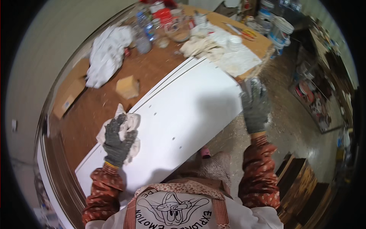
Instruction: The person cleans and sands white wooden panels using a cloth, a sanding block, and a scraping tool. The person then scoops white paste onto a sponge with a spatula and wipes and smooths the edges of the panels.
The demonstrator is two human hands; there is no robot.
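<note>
While the open left hand (119,142) covers crumpled white cloth (132,121), wiping seems underway.
Open right hand (254,105); next stroke needs rectangular white panel (183,108) steady.

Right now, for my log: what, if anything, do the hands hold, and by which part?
Left hand lies over the cloth, near its middle, grip unclear; right hand is beside the board, hold unclear.

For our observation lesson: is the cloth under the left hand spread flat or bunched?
Bunched: the cloth shows creases and uneven folds around the gloved left hand.
</note>
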